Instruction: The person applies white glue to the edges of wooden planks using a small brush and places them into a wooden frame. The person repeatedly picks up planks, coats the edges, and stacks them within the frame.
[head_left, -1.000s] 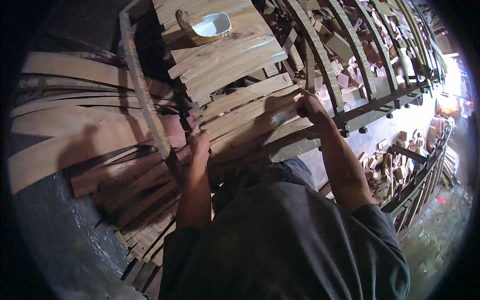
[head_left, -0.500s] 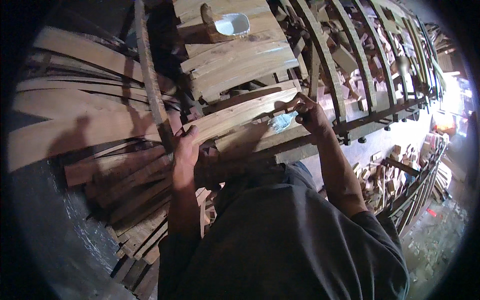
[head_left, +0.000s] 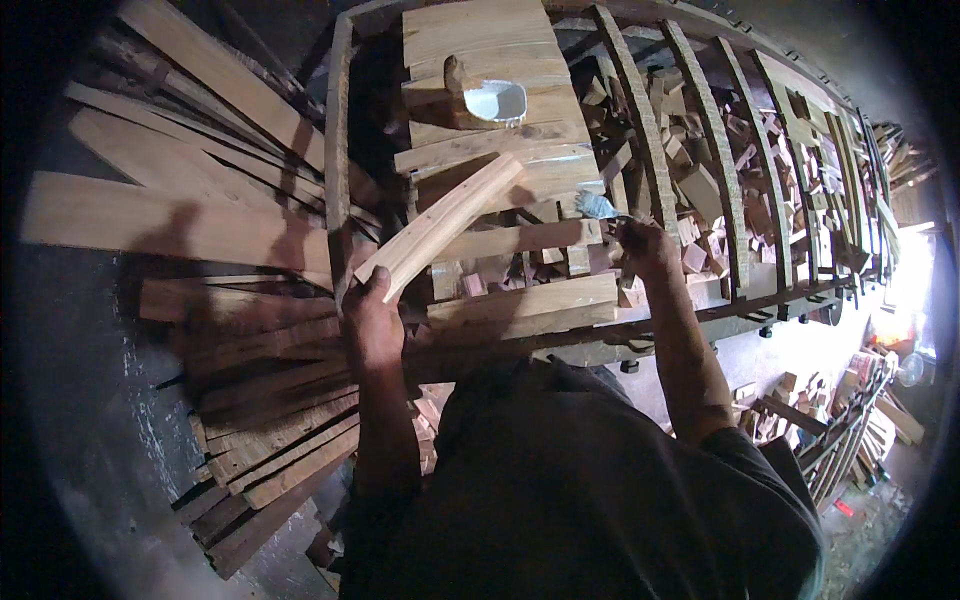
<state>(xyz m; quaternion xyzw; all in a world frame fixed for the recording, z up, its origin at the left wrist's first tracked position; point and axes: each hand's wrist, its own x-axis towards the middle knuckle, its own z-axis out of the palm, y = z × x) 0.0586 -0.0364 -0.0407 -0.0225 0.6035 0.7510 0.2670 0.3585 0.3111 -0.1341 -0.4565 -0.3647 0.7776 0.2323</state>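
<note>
My left hand (head_left: 373,322) is closed around the near end of a pale wooden board (head_left: 440,230), its thumb on top. The board slants up to the right, its far end over the stacked planks. My right hand (head_left: 648,250) grips a brush (head_left: 598,206) with bristles coated in whitish paste, near the right edge of the planks and apart from the held board. Farther away, a white tub (head_left: 515,122) sits on a panel of side-by-side planks (head_left: 475,45), a rough wooden piece (head_left: 455,78) at its left side.
A frame with wooden crossbars (head_left: 705,130) extends right over many offcuts. Another pale board (head_left: 530,303) lies on its near side. Long planks (head_left: 170,220) fan out on the left, with darker strips (head_left: 270,370) below. More scraps (head_left: 790,400) lie at the lower right.
The board's far end has swung up and away from me, and my right hand is now apart from it. The brush has shifted right and farther away. The whole view has tilted.
</note>
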